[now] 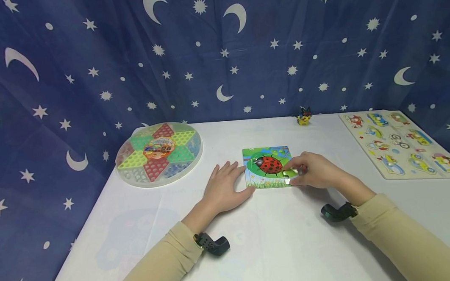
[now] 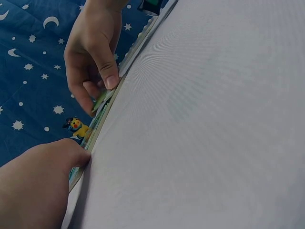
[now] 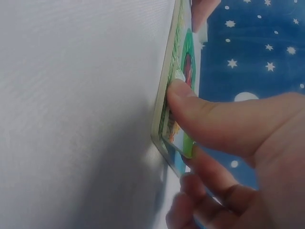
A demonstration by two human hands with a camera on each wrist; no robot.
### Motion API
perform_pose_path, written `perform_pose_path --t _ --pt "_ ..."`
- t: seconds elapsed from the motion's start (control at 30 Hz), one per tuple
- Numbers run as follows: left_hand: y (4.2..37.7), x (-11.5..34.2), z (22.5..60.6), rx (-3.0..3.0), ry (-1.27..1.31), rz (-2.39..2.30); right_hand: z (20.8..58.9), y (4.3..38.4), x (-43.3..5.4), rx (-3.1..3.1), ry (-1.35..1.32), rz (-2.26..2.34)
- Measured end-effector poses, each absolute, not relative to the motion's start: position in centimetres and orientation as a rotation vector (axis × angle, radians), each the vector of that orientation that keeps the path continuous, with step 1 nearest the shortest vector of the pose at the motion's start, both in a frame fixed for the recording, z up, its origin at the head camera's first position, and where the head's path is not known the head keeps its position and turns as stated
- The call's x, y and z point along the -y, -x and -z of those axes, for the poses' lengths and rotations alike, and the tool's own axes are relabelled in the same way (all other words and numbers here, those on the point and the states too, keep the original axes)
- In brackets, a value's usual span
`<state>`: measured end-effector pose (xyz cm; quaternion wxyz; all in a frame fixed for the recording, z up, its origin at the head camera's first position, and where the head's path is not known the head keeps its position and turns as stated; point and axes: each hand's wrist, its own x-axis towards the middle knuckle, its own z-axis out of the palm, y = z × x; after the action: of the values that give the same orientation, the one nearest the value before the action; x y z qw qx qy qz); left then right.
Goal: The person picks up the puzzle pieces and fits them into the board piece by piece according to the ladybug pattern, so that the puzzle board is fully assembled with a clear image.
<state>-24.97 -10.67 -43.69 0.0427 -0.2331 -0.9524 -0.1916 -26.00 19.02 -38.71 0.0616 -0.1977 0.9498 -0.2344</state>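
A small ladybug jigsaw puzzle lies flat on the white table in the head view. My right hand pinches a puzzle piece between thumb and fingers at the puzzle's lower right corner. In the right wrist view that piece sits slightly tilted over the tray's edge. My left hand rests beside the puzzle with its fingers spread, the thumb touching the lower left corner and the index fingertip at the left edge. Part of the piece is hidden by the right fingers.
A round Chinese checkers board lies at the left back. Near the back edge stands a small yellow figurine. A wooden peg puzzle board with pictures of vehicles occupies the right side. A dark blue star-patterned curtain hangs behind.
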Motion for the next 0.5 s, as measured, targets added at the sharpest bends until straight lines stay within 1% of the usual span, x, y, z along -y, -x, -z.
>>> perform_pose_path --t 0.3,0.5 --pt "25.0 10.72 43.76 2.928 0.712 0.591 38.63 26.23 -18.22 -2.86 0.55 0.682" --pt "24.99 10.77 43.61 2.926 0.707 0.57 38.66 26.23 -18.19 -2.877 0.607 0.677"
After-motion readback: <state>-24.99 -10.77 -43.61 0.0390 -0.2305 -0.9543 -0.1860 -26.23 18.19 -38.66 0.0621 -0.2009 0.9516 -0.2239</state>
